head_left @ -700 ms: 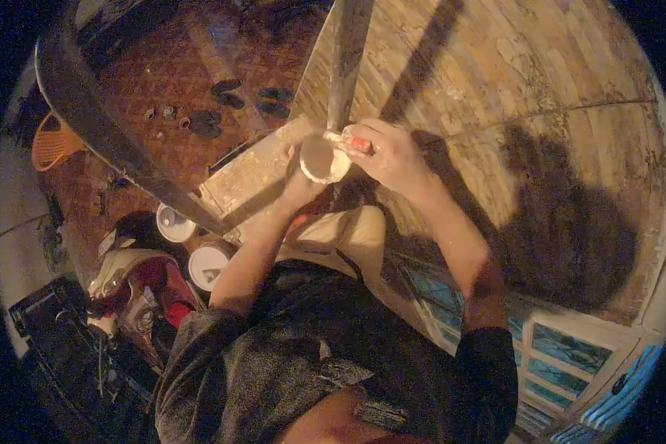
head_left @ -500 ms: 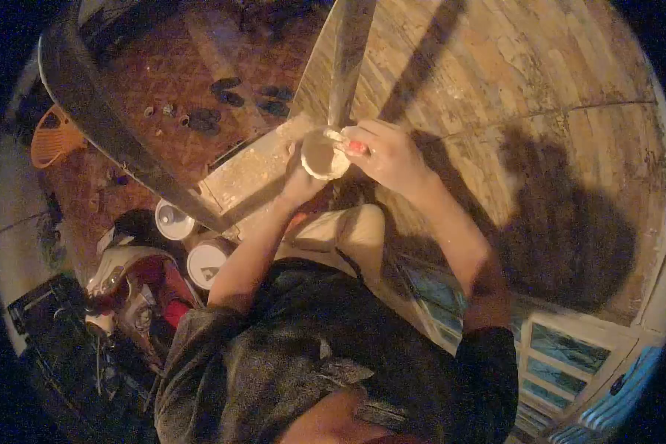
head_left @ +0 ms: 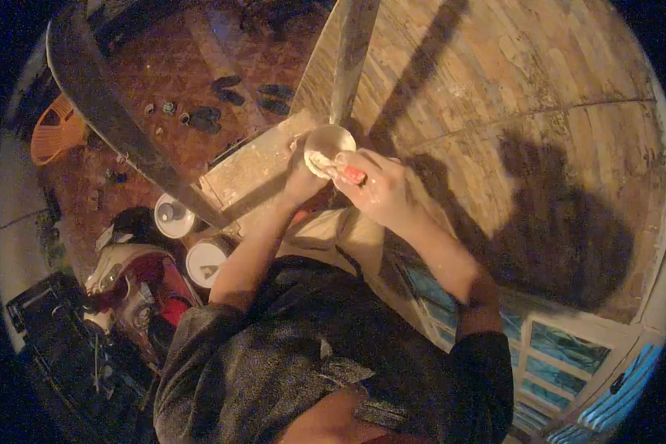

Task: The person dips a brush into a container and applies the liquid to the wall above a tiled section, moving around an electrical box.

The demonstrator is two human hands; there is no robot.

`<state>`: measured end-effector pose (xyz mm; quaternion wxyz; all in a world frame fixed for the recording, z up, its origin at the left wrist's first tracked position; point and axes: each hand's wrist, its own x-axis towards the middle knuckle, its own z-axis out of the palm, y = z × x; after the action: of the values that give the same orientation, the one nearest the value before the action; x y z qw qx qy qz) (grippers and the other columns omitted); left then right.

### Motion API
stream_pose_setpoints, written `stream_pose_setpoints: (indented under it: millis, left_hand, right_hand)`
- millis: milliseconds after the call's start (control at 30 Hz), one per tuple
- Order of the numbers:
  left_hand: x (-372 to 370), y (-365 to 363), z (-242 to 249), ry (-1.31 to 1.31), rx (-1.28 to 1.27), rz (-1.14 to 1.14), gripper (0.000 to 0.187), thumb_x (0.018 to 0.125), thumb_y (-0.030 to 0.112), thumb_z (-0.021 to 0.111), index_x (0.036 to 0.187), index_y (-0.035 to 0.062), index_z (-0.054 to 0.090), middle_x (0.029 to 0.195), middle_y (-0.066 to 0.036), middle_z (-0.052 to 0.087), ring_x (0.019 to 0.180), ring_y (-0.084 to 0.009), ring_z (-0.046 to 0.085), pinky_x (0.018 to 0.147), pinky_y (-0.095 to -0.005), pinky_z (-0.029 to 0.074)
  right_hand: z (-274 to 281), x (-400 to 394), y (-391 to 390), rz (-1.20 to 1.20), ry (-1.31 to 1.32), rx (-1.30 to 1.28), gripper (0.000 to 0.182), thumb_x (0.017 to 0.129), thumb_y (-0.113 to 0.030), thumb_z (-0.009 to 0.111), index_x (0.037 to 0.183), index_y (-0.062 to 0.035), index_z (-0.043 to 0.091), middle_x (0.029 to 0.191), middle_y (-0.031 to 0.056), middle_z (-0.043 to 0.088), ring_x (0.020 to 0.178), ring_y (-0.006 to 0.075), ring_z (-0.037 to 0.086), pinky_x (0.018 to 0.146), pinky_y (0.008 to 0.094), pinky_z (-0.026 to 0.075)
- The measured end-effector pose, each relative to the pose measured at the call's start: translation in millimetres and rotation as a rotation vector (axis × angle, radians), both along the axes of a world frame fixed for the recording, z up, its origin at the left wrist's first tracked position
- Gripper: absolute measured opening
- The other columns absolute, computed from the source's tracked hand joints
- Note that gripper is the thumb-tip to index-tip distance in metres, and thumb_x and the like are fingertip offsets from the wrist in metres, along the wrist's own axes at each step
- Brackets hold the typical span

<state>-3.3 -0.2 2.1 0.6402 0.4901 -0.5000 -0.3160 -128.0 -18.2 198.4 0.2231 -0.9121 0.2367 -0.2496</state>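
A round cup-like container (head_left: 336, 136) with a pale rim is in front of me, and my left hand (head_left: 303, 180) is wrapped around its left side. Thick whitish paste (head_left: 319, 164) coats its near left rim. My right hand (head_left: 383, 189) is closed around a small tool with a red handle (head_left: 354, 175). The tool's working end is at the paste on the near rim, and its exact shape cannot be made out. Whitish smears show on my right hand.
A pole (head_left: 351, 59) rises just beyond the container, and a dusty board (head_left: 255, 164) lies to the left. A dark curved rail (head_left: 107, 111) crosses the left side. Two round white tubs (head_left: 207, 260), a helmet (head_left: 137, 266), an orange basket (head_left: 55, 133) and slippers (head_left: 203, 118) are around.
My right hand and the red-handled tool have moved down toward me, from the container's right rim to its near rim. The container seems turned or tilted a little differently in my left hand.
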Motion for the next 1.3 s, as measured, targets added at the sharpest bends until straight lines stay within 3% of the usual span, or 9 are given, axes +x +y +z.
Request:
stream_pose_setpoints:
  millis: [200, 267, 400, 467, 567, 700, 867, 1067, 1300]
  left_hand:
    - [0, 8, -16, -0.168, 0.242, -0.214, 0.031, 0.088, 0.022, 0.059, 0.115, 0.0057, 0.059, 0.119, -0.014, 0.057, 0.114, -0.0328, 0.052, 0.101, -0.0421, 0.037]
    - [2, 2, -18, -0.988, -0.154, 0.086, 0.026, 0.076, 0.008, 0.06, 0.102, 0.0046, 0.063, 0.095, -0.013, 0.06, 0.094, -0.0322, 0.057, 0.088, -0.0475, 0.044]
    - [0, -3, -17, -1.227, -0.205, 0.283, 0.028, 0.074, 0.011, 0.061, 0.102, 0.006, 0.062, 0.098, -0.012, 0.06, 0.089, -0.0278, 0.059, 0.084, -0.0462, 0.046]
    - [-7, 6, -11, -0.276, -0.132, 0.035, 0.041, 0.081, 0.016, 0.059, 0.122, 0.0094, 0.056, 0.116, -0.013, 0.057, 0.102, -0.027, 0.057, 0.092, -0.0482, 0.044]
    - [1, -2, -28, -1.596, -0.183, 0.384, 0.052, 0.087, 0.008, 0.057, 0.136, 0.0028, 0.039, 0.133, -0.013, 0.048, 0.123, -0.0265, 0.047, 0.104, -0.0365, 0.037]
    - [2, -18, -98, 0.179, 0.05, -0.224, 0.057, 0.082, 0.005, 0.066, 0.134, 0.0029, 0.042, 0.13, -0.013, 0.05, 0.118, -0.0259, 0.05, 0.102, -0.0369, 0.038]
    - [6, 24, 9, -0.071, 0.099, -0.089, 0.054, 0.079, 0.012, 0.073, 0.126, -0.001, 0.049, 0.125, -0.016, 0.054, 0.116, -0.0297, 0.051, 0.101, -0.039, 0.038]
    - [23, 7, -73, -0.278, 0.216, -0.109, 0.058, 0.079, 0.021, 0.073, 0.126, -0.0024, 0.048, 0.127, -0.017, 0.051, 0.12, -0.031, 0.046, 0.105, -0.0393, 0.032]
    - [16, 15, -38, -0.301, 0.178, -0.037, 0.059, 0.075, 0.015, 0.076, 0.126, -0.0016, 0.05, 0.132, -0.014, 0.051, 0.121, -0.029, 0.047, 0.106, -0.039, 0.033]
  right_hand:
    - [-15, 6, 1, -0.281, -0.175, 0.203, 0.016, 0.077, -0.01, 0.073, 0.088, -0.0021, 0.066, 0.078, 0.0095, 0.066, 0.069, 0.0146, 0.062, 0.065, 0.0306, 0.05]
    - [-23, 2, -12, -0.232, -0.202, 0.427, 0.015, 0.077, -0.012, 0.073, 0.087, -0.0027, 0.066, 0.076, 0.0066, 0.065, 0.07, 0.0109, 0.059, 0.067, 0.03, 0.049]
    - [-14, -7, -24, -0.221, -0.177, 0.583, 0.013, 0.08, -0.013, 0.07, 0.087, -0.0021, 0.066, 0.078, 0.0077, 0.067, 0.073, 0.0117, 0.06, 0.07, 0.0287, 0.049]
    - [7, -12, -22, -0.235, -0.133, 0.472, 0.014, 0.082, -0.012, 0.069, 0.091, -0.0019, 0.067, 0.083, 0.0087, 0.068, 0.075, 0.0118, 0.061, 0.071, 0.0282, 0.049]
    - [48, -29, -28, -0.282, -0.253, 0.265, 0.016, 0.081, -0.009, 0.07, 0.095, -0.0015, 0.068, 0.081, 0.008, 0.067, 0.076, 0.0117, 0.061, 0.072, 0.0281, 0.049]
    - [131, -56, -36, -0.314, -0.395, 0.201, 0.01, 0.082, -0.007, 0.07, 0.089, -0.0003, 0.069, 0.076, 0.0014, 0.067, 0.073, 0.008, 0.06, 0.067, 0.0271, 0.049]
    - [253, -76, -45, -0.256, -0.513, -0.11, 0.006, 0.082, -0.003, 0.064, 0.08, 0.0027, 0.066, 0.081, 0.0077, 0.069, 0.075, 0.0114, 0.062, 0.07, 0.0271, 0.05]
    - [305, -107, -43, -0.511, -0.409, -0.435, 0.011, 0.085, -0.009, 0.066, 0.088, 0.0017, 0.067, 0.083, 0.0081, 0.07, 0.08, 0.0144, 0.066, 0.072, 0.0289, 0.053]
    - [377, -149, -3, -0.445, -0.428, -0.775, 0.014, 0.083, -0.011, 0.069, 0.092, -0.0003, 0.068, 0.084, 0.009, 0.07, 0.075, 0.0151, 0.067, 0.069, 0.0259, 0.053]
